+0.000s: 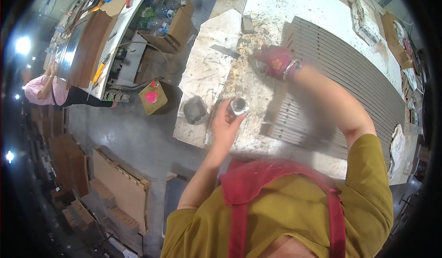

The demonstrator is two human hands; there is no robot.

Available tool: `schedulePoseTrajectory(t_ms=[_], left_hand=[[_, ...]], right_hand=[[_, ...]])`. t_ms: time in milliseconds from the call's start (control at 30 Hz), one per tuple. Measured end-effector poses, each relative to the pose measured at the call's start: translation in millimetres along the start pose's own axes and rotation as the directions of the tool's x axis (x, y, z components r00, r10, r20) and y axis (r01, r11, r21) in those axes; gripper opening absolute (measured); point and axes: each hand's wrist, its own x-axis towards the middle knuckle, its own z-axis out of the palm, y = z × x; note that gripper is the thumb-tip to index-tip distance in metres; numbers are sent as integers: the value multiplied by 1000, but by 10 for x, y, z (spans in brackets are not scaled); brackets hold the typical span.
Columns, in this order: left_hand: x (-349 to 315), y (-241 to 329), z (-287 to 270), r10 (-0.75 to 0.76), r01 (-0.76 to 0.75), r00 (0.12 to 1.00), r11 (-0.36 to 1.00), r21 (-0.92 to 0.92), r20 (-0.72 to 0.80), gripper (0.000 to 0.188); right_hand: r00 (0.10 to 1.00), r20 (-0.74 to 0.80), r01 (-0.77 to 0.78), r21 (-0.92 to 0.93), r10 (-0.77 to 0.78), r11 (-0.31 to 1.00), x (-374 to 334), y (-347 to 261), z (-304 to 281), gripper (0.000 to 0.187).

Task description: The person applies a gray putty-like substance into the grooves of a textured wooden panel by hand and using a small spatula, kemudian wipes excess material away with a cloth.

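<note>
My left hand (224, 122) grips a small whitish container (239, 105) with a round open mouth and a dark inside, close to the table's near edge. Beside it, to the left, stands a dark grey tub (194, 110). My right hand (275, 61), in a pink flowered glove, reaches out over the stained table (271, 4) at the far left corner of a row of grey-brown slats (340, 69). Motion smears its fingers, so whether they hold anything cannot be made out. A grey strip (224, 51) lies to the left of that hand.
A white stained sheet (205, 55) covers the table's left side, with a small grey block (247, 24) near it. On the floor at left stands a yellowish bin (154, 97). A cardboard box of bottles (172, 30) sits beyond it. Another person (43, 91) works at the far-left bench.
</note>
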Motion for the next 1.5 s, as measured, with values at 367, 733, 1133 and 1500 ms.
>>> schedulePoseTrajectory(t_ms=[367,733,1133,1500], left_hand=[[-62,435,-186,284,-260,953,945,197,-102,52],[-319,640,-253,394,-390,919,909,148,3,53],[-554,730,-261,483,-488,872,871,60,81,55],[-527,1010,171,381,-416,839,910,6,388,57]], right_hand=[[984,-163,168,677,-77,717,-790,-287,-335,37],[898,-316,436,543,-306,718,-1391,-545,-350,41],[902,-323,413,444,-288,795,-2047,-996,-552,49],[986,-163,109,420,-43,901,-2318,-741,-171,37]])
